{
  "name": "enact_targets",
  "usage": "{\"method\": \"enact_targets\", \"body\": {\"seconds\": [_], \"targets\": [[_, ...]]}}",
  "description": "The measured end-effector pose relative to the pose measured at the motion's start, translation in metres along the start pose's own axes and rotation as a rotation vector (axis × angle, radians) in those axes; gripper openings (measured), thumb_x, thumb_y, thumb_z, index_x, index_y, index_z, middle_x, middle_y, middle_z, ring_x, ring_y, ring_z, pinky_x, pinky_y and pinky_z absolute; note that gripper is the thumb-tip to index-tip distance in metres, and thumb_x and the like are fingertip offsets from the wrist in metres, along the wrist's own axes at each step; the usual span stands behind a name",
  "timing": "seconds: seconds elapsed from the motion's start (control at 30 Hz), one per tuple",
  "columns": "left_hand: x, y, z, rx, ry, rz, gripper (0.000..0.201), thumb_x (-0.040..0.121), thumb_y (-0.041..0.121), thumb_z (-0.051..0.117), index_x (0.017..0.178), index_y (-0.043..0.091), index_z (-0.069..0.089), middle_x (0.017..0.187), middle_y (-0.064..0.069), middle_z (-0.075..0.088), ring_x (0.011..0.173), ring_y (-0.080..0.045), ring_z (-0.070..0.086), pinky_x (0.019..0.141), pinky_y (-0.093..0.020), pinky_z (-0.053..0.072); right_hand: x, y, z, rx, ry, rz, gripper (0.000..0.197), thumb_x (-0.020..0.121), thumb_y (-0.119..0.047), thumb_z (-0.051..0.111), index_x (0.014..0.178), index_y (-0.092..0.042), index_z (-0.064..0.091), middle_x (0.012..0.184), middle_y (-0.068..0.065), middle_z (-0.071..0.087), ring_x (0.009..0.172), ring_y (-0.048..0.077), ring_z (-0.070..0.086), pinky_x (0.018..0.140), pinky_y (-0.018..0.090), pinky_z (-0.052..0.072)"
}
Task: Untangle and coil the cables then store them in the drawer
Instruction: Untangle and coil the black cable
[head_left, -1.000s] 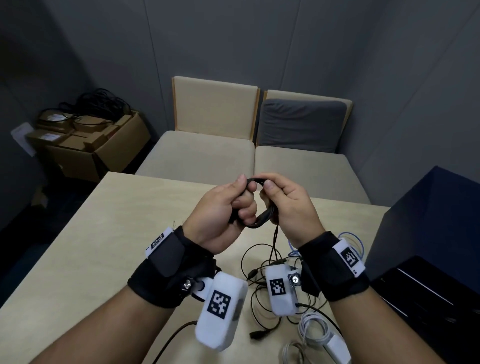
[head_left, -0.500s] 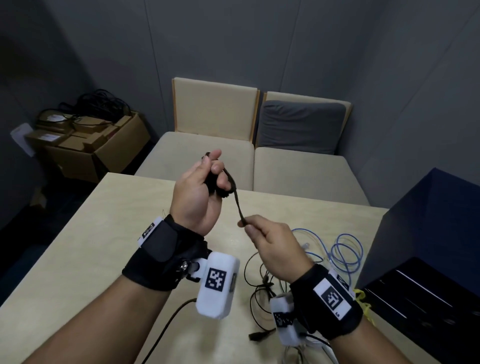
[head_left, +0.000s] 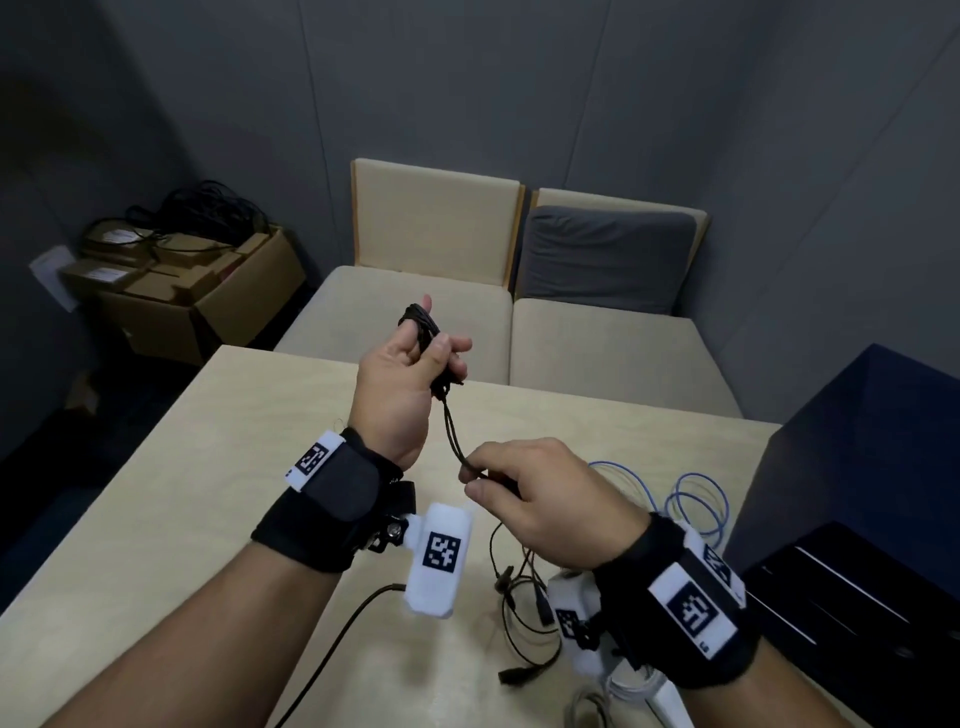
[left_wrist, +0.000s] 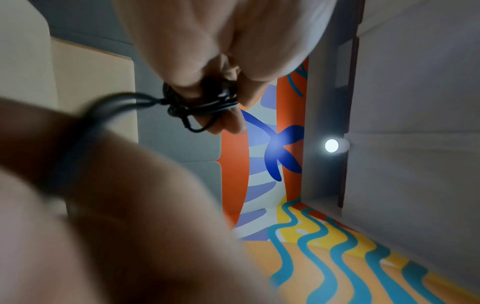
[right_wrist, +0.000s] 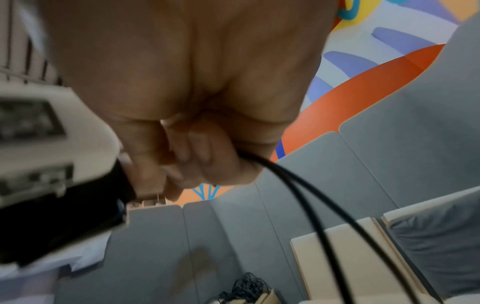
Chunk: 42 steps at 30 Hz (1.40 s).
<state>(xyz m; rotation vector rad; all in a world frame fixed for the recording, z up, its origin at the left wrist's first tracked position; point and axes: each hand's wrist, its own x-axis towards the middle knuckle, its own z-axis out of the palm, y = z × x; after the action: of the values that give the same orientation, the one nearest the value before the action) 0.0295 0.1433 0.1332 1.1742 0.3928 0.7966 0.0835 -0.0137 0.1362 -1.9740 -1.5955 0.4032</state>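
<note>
Pale wood table (head_left: 156, 519) fills the lower head view, with beige seats (head_left: 613, 343) behind and a cardboard box (head_left: 208, 312) at upper left. Our left hand (head_left: 402, 384), high at centre, curls round a black coil (head_left: 422, 326) wound over it. A doubled strand (head_left: 451, 436) drops to our right hand (head_left: 550, 499), which pinches it above the loose black cables (head_left: 524, 623) at lower centre. A blue cable (head_left: 696, 501) lies beside the dark cabinet (head_left: 857, 441) at right. We judge the tail could snag in that heap and drag it, or slack could let the wraps slip off. Square coded markers (head_left: 441, 553) at our wrists show no readable words, and the box labels are too small.

Left wrist view: the hand clamps the wound bundle, and the strand leaves leftward, blurred.

Right wrist view: the hand closes on two strands running to lower right.
</note>
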Motion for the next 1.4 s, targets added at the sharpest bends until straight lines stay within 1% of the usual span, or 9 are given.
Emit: {"method": "enact_targets", "body": {"seconds": [0.2, 0.27, 0.33, 0.43, 0.53, 0.63, 0.73, 0.97, 1.4], "targets": [[-0.015, -0.009, 0.002, 0.480, -0.325, 0.003, 0.025, 0.103, 0.027, 0.034, 0.116, 0.025, 0.055, 0.085, -0.001, 0.055, 0.074, -0.006, 0.050, 0.074, -0.020, 0.039, 0.011, -0.004, -0.032, -0.039, 0.215, -0.133, 0.010, 0.090, -0.017, 0.058, 0.088, -0.014, 0.067, 0.074, -0.021, 0.058, 0.072, -0.007, 0.051, 0.071, 0.012, 0.040], [-0.020, -0.003, 0.004, 0.521, -0.420, -0.029, 0.035, 0.100, 0.042, 0.026, 0.093, 0.037, 0.060, 0.075, 0.008, 0.052, 0.070, -0.008, 0.044, 0.069, -0.021, 0.037, 0.014, -0.001, -0.043, -0.044, 0.259, -0.136, 0.010, 0.091, -0.016, 0.059, 0.086, -0.014, 0.067, 0.079, -0.017, 0.066, 0.075, -0.003, 0.058, 0.074, 0.015, 0.045], [-0.024, 0.001, 0.007, 0.549, -0.537, -0.052, 0.051, 0.094, 0.056, 0.015, 0.073, 0.032, 0.054, 0.066, 0.010, 0.047, 0.065, -0.012, 0.037, 0.067, -0.027, 0.035, 0.017, 0.001, -0.049, -0.061, 0.273, -0.140, 0.012, 0.091, -0.016, 0.058, 0.081, -0.015, 0.064, 0.076, -0.009, 0.068, 0.072, 0.003, 0.059, 0.072, 0.018, 0.046], [-0.025, 0.004, 0.010, 0.568, -0.636, -0.106, 0.068, 0.085, 0.071, 0.009, 0.076, 0.017, 0.051, 0.072, -0.003, 0.047, 0.068, -0.017, 0.035, 0.071, -0.036, 0.033, 0.021, 0.004, -0.053, -0.043, 0.293, -0.113, 0.014, 0.091, -0.021, 0.056, 0.079, -0.015, 0.061, 0.071, -0.007, 0.065, 0.067, 0.004, 0.060, 0.067, 0.022, 0.047], [-0.029, 0.009, 0.013, 0.466, -0.695, -0.156, 0.058, 0.092, 0.062, 0.015, 0.089, 0.025, 0.059, 0.064, 0.004, 0.045, 0.062, -0.015, 0.033, 0.065, -0.029, 0.032, 0.025, 0.014, -0.058, -0.003, 0.363, -0.056, 0.014, 0.088, -0.027, 0.056, 0.079, -0.017, 0.059, 0.069, -0.007, 0.061, 0.067, 0.006, 0.056, 0.064, 0.022, 0.044], [-0.030, 0.015, 0.012, 0.317, -0.666, -0.168, 0.045, 0.096, 0.036, 0.030, 0.106, 0.003, 0.059, 0.061, 0.008, 0.044, 0.055, -0.012, 0.034, 0.053, -0.022, 0.029, 0.026, 0.025, -0.060, 0.086, 0.404, -0.010, 0.013, 0.087, -0.029, 0.057, 0.078, -0.020, 0.059, 0.065, -0.008, 0.056, 0.063, 0.006, 0.049, 0.061, 0.019, 0.039], [-0.029, 0.017, 0.010, 0.101, -0.626, -0.198, 0.033, 0.093, 0.026, 0.036, 0.102, 0.003, 0.057, 0.060, 0.007, 0.040, 0.051, -0.010, 0.031, 0.051, -0.024, 0.024, 0.028, 0.036, -0.056, 0.174, 0.463, 0.034, 0.014, 0.089, -0.030, 0.056, 0.079, -0.019, 0.059, 0.067, 0.001, 0.057, 0.063, 0.014, 0.048, 0.062, 0.027, 0.039], [-0.025, 0.018, 0.012, -0.305, -0.421, -0.252, 0.034, 0.091, 0.021, 0.040, 0.114, -0.001, 0.053, 0.062, 0.005, 0.043, 0.048, -0.007, 0.040, 0.049, -0.016, 0.036, 0.024, 0.063, -0.022, 0.312, 0.487, 0.174, 0.017, 0.099, -0.023, 0.050, 0.087, -0.015, 0.060, 0.054, -0.022, 0.049, 0.052, 0.001, 0.042, 0.056, 0.022, 0.030], [0.002, 0.008, 0.011, -0.242, -0.263, -0.050, 0.041, 0.095, 0.003, 0.041, 0.135, 0.009, 0.034, 0.078, 0.001, 0.059, 0.056, -0.006, 0.050, 0.064, -0.017, 0.045, 0.013, 0.045, 0.040, 0.522, 0.243, 0.286, 0.018, 0.097, -0.014, 0.049, 0.095, -0.028, 0.061, 0.054, -0.015, 0.041, 0.047, 0.008, 0.038, 0.045, 0.024, 0.041]]}}
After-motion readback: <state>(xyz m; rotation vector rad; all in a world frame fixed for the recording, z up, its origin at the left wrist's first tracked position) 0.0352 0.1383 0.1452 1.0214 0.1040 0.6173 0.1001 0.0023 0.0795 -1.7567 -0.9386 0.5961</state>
